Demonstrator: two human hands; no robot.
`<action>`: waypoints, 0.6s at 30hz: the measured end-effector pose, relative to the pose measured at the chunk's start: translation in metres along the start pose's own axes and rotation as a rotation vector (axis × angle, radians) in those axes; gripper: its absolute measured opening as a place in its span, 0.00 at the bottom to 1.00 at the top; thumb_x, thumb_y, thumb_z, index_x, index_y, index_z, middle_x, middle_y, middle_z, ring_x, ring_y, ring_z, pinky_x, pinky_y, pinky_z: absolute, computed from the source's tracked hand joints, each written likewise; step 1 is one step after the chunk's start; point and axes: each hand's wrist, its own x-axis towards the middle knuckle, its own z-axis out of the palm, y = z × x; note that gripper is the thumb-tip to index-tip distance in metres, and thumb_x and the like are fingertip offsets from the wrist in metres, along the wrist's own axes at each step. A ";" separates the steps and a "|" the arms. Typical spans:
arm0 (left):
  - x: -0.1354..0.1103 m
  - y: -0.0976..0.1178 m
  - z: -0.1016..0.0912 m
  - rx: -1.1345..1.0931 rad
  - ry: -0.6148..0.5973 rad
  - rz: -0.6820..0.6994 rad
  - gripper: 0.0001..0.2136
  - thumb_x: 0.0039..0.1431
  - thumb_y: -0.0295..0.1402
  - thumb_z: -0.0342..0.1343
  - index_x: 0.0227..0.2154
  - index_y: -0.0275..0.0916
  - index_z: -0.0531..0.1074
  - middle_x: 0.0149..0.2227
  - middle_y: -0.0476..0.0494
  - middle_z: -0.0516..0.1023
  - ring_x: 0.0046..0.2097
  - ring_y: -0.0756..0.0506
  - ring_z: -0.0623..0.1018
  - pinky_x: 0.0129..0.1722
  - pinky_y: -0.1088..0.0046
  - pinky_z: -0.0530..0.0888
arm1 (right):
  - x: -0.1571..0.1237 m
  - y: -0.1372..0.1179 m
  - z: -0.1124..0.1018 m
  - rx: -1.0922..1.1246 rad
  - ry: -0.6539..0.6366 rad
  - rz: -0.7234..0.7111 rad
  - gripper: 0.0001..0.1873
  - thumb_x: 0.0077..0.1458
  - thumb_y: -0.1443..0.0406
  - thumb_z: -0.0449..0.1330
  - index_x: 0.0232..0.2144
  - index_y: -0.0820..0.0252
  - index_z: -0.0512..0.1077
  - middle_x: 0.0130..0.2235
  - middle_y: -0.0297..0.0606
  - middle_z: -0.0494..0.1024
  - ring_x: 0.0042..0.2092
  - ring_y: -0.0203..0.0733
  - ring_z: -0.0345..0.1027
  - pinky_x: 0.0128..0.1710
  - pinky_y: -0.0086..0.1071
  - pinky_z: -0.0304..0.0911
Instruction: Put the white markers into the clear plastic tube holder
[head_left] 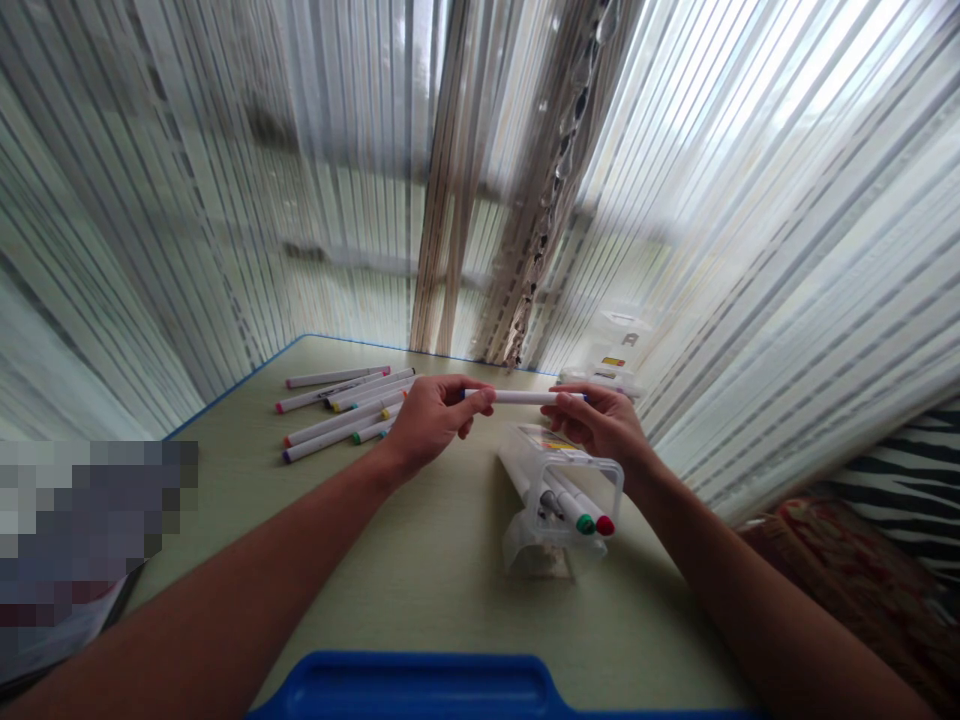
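A white marker [517,398] is held level above the table, one end in each hand. My left hand [439,415] pinches its blue-tipped left end between thumb and fingers. At the other end, my right hand [596,415] grips it the same way, partly hiding the tip. Just below my right hand lies a clear plastic case [536,470] on its side, its open end facing me. Inside are several markers, among them a green-capped marker [585,522] and a red-capped marker [604,524]. Several loose white markers [337,425] with coloured ends lie left of my left hand.
The pale green table [420,580] has a blue edge and a blue tray-like rim [420,680] nearest me. Another clear case [600,378] stands behind my right hand. Striped sheer curtains [360,180] hang along the back. Patterned fabric [847,570] lies at the right.
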 end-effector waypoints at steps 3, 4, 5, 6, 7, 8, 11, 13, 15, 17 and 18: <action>0.000 0.000 0.000 -0.011 0.004 -0.002 0.16 0.52 0.40 0.65 0.36 0.30 0.79 0.28 0.43 0.79 0.19 0.55 0.67 0.19 0.78 0.64 | 0.000 0.000 0.000 0.010 0.009 0.019 0.10 0.49 0.60 0.70 0.33 0.60 0.81 0.28 0.41 0.83 0.22 0.32 0.69 0.18 0.24 0.54; 0.000 0.000 0.000 -0.016 0.007 -0.006 0.16 0.52 0.40 0.65 0.36 0.30 0.79 0.28 0.43 0.79 0.19 0.55 0.67 0.19 0.78 0.64 | 0.000 -0.001 0.000 0.014 0.015 0.025 0.11 0.49 0.60 0.70 0.33 0.60 0.81 0.28 0.41 0.83 0.22 0.33 0.69 0.18 0.24 0.54; 0.000 0.000 0.000 -0.022 0.009 -0.010 0.16 0.53 0.40 0.65 0.36 0.30 0.79 0.28 0.42 0.79 0.19 0.55 0.67 0.19 0.78 0.64 | 0.000 -0.001 0.001 0.019 0.021 0.032 0.11 0.49 0.60 0.70 0.34 0.60 0.81 0.28 0.41 0.83 0.22 0.33 0.69 0.18 0.25 0.54; 0.000 0.000 0.000 -0.028 0.011 -0.014 0.15 0.53 0.39 0.65 0.36 0.30 0.79 0.29 0.42 0.80 0.19 0.55 0.67 0.19 0.78 0.64 | 0.000 -0.001 0.000 0.024 0.024 0.039 0.11 0.49 0.60 0.70 0.34 0.60 0.81 0.28 0.41 0.83 0.23 0.33 0.70 0.18 0.25 0.54; 0.000 0.000 0.000 -0.036 0.013 -0.019 0.15 0.53 0.39 0.64 0.36 0.30 0.79 0.29 0.41 0.80 0.19 0.55 0.67 0.19 0.77 0.64 | 0.000 -0.001 0.000 0.032 0.026 0.046 0.11 0.49 0.60 0.70 0.34 0.60 0.81 0.29 0.41 0.83 0.23 0.34 0.70 0.18 0.25 0.53; 0.000 0.000 0.000 -0.044 0.015 -0.023 0.15 0.53 0.39 0.64 0.36 0.30 0.79 0.29 0.41 0.80 0.19 0.55 0.67 0.19 0.77 0.65 | 0.000 -0.001 0.000 0.041 0.026 0.053 0.11 0.49 0.60 0.70 0.34 0.60 0.81 0.29 0.41 0.83 0.23 0.34 0.70 0.18 0.25 0.53; 0.000 0.001 0.000 -0.064 0.021 -0.037 0.14 0.54 0.38 0.63 0.37 0.30 0.79 0.30 0.40 0.80 0.19 0.55 0.67 0.20 0.77 0.65 | 0.001 -0.002 0.000 0.065 0.024 0.072 0.11 0.49 0.60 0.70 0.34 0.61 0.81 0.29 0.42 0.83 0.24 0.34 0.71 0.18 0.24 0.53; 0.000 0.001 0.000 -0.077 0.023 -0.044 0.14 0.55 0.38 0.62 0.37 0.30 0.79 0.30 0.40 0.80 0.19 0.55 0.68 0.20 0.77 0.65 | 0.000 -0.003 0.000 0.075 0.033 0.084 0.12 0.48 0.60 0.69 0.34 0.61 0.81 0.29 0.42 0.83 0.24 0.35 0.72 0.18 0.24 0.53; 0.000 0.002 0.000 -0.091 0.023 -0.048 0.14 0.55 0.37 0.62 0.37 0.30 0.78 0.29 0.40 0.81 0.19 0.55 0.68 0.20 0.77 0.65 | 0.000 -0.005 0.001 0.085 0.044 0.095 0.13 0.48 0.60 0.69 0.35 0.61 0.81 0.29 0.42 0.83 0.24 0.35 0.72 0.18 0.25 0.53; 0.000 0.003 0.000 -0.105 0.024 -0.053 0.14 0.55 0.37 0.62 0.37 0.30 0.78 0.29 0.40 0.81 0.19 0.55 0.68 0.20 0.77 0.65 | -0.001 -0.006 0.002 0.095 0.051 0.107 0.13 0.47 0.60 0.69 0.36 0.62 0.81 0.29 0.43 0.83 0.23 0.36 0.72 0.18 0.25 0.53; -0.001 0.003 0.000 -0.110 0.023 -0.056 0.14 0.55 0.37 0.61 0.37 0.30 0.78 0.29 0.40 0.80 0.19 0.55 0.68 0.20 0.77 0.65 | -0.001 -0.006 0.002 0.099 0.052 0.113 0.14 0.47 0.60 0.69 0.36 0.62 0.81 0.29 0.43 0.83 0.23 0.36 0.72 0.18 0.25 0.53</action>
